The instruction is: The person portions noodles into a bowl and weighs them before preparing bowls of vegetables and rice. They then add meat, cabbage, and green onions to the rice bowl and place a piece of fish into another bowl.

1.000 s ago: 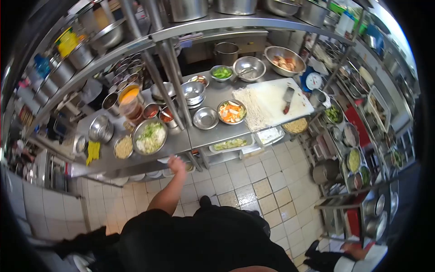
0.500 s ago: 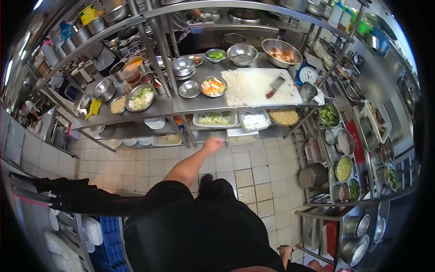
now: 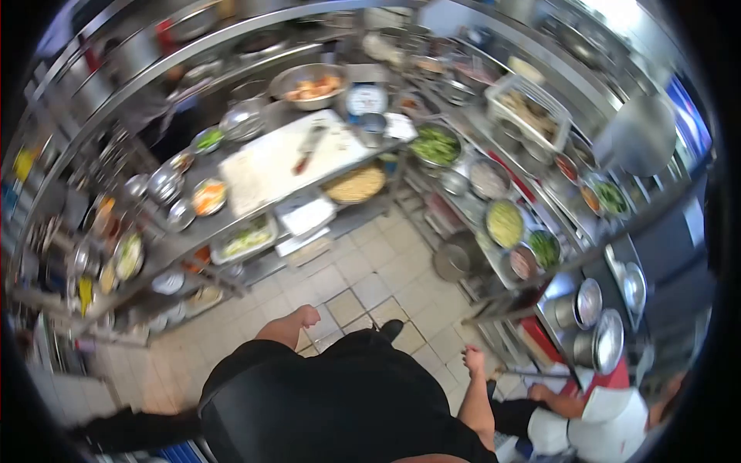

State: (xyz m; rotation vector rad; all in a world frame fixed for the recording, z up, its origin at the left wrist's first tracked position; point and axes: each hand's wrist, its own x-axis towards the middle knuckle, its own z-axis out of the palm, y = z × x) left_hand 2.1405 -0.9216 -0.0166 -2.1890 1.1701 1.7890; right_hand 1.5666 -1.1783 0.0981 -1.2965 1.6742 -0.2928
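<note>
My left hand (image 3: 308, 315) is over the tiled floor in front of my body, its fingers curled, with nothing visible in it. My right hand (image 3: 473, 359) hangs at my right side near the lower racks, fingers loosely curled; whether it holds anything is too small to tell. Neither hand touches the counter. Ahead, a white cutting board (image 3: 266, 174) lies on the steel counter with a cleaver (image 3: 310, 147) on it. Beside the board stand a bowl of sliced orange and white food (image 3: 209, 197) and a scale (image 3: 366, 100).
A person in white (image 3: 610, 424) is low at the right. Racks at the right hold bowls of greens (image 3: 436, 146) and yellow food (image 3: 504, 223). A large pot (image 3: 455, 256) stands by them. Under the counter sits a tray of vegetables (image 3: 245, 239).
The view has turned right, so the counter has swung left. My right hand and the person in white have come into view. My left arm has drawn closer to my body.
</note>
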